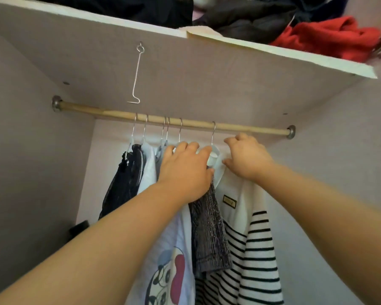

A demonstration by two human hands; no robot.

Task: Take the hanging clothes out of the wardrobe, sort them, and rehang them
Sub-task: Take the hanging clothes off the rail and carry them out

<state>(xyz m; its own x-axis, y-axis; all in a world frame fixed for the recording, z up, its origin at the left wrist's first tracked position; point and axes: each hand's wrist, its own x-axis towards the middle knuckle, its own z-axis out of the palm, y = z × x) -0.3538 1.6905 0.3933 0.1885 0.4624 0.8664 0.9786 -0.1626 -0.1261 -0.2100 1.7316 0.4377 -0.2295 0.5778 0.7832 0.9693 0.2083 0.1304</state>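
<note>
Inside the wardrobe (pixel 42 150), six hangers crowd the left and middle of the wooden rail (pixel 251 128). The rightmost one carries the striped sweater (pixel 257 238), which hangs between my arms. It is cream at the shoulders, with black bands lower down and a small label at the chest. A grey knit top (pixel 209 227) hangs against its left side.

My left hand (pixel 185 170) curls its fingers over the white hanger (pixel 215 154). My right hand (pixel 246 159) pinches the sweater's shoulder, thumb below and fingers above.

To do this cleanly, I think I should lift straight up until the metal hook (pixel 213 133) clears the rail, then draw it toward me. My right hand should support the knit so it doesn't slide off or drag its grey neighbour along.
</note>
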